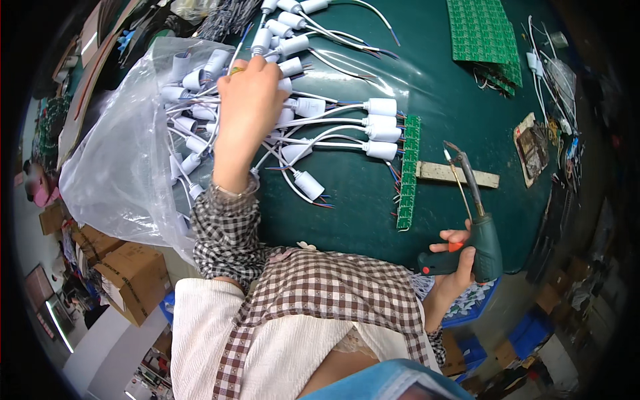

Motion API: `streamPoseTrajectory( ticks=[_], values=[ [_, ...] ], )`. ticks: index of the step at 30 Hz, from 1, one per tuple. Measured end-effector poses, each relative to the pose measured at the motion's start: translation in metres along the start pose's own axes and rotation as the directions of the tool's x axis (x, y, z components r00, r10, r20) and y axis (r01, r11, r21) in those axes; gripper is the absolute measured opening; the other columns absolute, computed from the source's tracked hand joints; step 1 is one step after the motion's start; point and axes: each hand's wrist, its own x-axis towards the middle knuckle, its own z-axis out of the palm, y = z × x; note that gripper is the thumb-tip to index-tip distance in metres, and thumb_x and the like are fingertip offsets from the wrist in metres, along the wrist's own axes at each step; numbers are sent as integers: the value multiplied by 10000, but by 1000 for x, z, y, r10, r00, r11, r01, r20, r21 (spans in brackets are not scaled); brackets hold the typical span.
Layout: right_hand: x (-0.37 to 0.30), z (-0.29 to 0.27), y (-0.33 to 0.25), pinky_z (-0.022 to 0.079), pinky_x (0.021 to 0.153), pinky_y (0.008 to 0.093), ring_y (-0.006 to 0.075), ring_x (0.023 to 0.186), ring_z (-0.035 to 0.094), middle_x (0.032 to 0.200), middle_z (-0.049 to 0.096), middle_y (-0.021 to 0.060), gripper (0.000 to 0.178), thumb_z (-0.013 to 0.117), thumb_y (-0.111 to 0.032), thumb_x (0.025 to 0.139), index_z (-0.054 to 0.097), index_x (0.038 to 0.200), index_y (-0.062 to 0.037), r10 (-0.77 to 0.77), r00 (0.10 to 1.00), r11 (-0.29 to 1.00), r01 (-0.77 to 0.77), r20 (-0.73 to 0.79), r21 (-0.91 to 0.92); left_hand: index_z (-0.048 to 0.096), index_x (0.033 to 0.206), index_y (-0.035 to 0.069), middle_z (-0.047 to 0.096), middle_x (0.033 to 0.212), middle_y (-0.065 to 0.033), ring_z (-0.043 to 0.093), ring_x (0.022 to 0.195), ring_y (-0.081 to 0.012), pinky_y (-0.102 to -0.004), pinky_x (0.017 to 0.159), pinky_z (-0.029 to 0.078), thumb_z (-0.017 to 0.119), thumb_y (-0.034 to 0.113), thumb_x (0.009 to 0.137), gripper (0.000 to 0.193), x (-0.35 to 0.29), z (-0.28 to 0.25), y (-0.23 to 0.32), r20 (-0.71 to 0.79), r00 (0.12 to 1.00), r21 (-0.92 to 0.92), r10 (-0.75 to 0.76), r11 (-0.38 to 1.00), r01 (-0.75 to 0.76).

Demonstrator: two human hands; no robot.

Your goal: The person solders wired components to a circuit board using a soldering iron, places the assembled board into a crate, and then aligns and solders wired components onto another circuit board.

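Note:
My left hand (250, 97) lies over a heap of white lamp sockets with wire tails, its fingers curled among them. What those fingers hold is hidden beneath the hand. In my right hand (460, 267) is a dark green soldering gun (489, 243), its metal tip pointing away from me over the table. A narrow green circuit board strip (409, 180) lies between the hands. Several white sockets, among them a front one (381, 150), sit in a row at the strip's left edge, with coloured wires reaching it. One loose socket (309, 185) lies nearer to me.
A clear plastic bag (117, 163) spreads under the heap at left. A pale bar (460, 175) touches the strip's right side. Stacked green circuit panels (483, 40) are at the far right, above a dirty small block (531, 150) and tangled wires. Cardboard boxes (130, 277) stand below left.

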Motion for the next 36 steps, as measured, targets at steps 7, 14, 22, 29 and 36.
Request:
streamPoseTrajectory(
  ticks=[7,14,22,29,36],
  values=[
    [4,-6,6,610,593,305,235,909,627,912,592,124,540,537,-293,961,422,1283,125,40,999,997,-39,-14,69,594,1125,2,657,1023,-97,612,976,-181,-296,852,477,630,7,885,243,8,-32,17,-603,794,-618,-75,674,-406],
    [2,-10,5,611,566,295,251,887,630,917,587,147,578,536,-305,954,401,1281,152,26,1000,997,-25,-13,68,627,1052,19,631,954,-129,620,822,-270,-343,669,498,656,-73,734,333,-13,-53,108,-331,799,-545,502,589,-597],
    [-4,-17,7,607,574,290,255,901,622,926,588,150,606,533,-322,947,398,1286,162,64,997,996,-62,-40,58,611,957,43,590,827,-110,601,689,-300,-373,589,461,679,94,776,200,-46,13,124,37,939,-602,343,758,-253],
    [-6,-18,10,602,603,298,273,932,605,969,586,170,618,516,-315,955,370,1302,176,78,997,993,-77,-7,86,581,907,43,565,814,-112,586,667,-314,-394,563,456,682,106,773,180,-47,23,134,9,955,-546,295,802,-243],
    [-5,-18,8,606,619,306,296,960,618,992,590,190,599,519,-286,957,363,1308,174,65,997,995,-68,32,79,574,901,33,547,812,-125,579,663,-325,-398,567,455,666,101,782,165,-46,19,135,49,946,-501,322,827,-255]
  ],
)
